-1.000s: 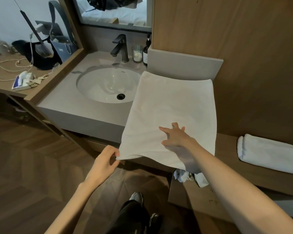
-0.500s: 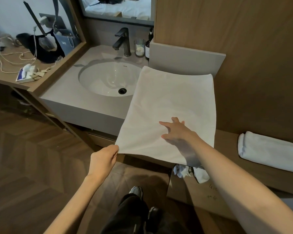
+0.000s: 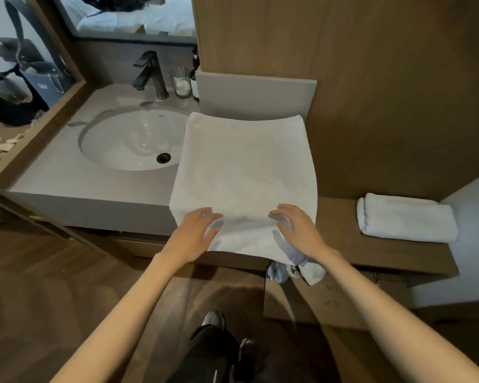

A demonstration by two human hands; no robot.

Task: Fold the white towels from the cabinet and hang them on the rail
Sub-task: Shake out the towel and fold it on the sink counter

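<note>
**Two open hands on a flat white towel**

Closest in, a shoe (image 3: 213, 318) stands on the wooden floor (image 3: 53, 286). Above it, the left hand (image 3: 194, 233) and the right hand (image 3: 299, 230) both reach to the near edge of the white towel (image 3: 244, 167). The fingers (image 3: 210, 216) of each hand are spread wide and a little bent. They pinch nothing and hold nothing. They look blurry, so I cannot tell how hard they press on the cloth.

The white towel lies flat on the right end of the grey tabletop (image 3: 67, 178). Its near edge hangs over the front edge. Just under that edge, a small pale cloth (image 3: 313, 273) hangs down.

To the right, on a lower wooden shelf (image 3: 371, 255), a folded towel (image 3: 404, 217) sits well apart from the flat one. To the left of the flat towel is the round sink (image 3: 130, 139). At the back edge stand a dark tap (image 3: 150, 74), a glass (image 3: 181, 82) and a bottle (image 3: 195, 81). A mirror (image 3: 136, 17) hangs behind them.
</note>
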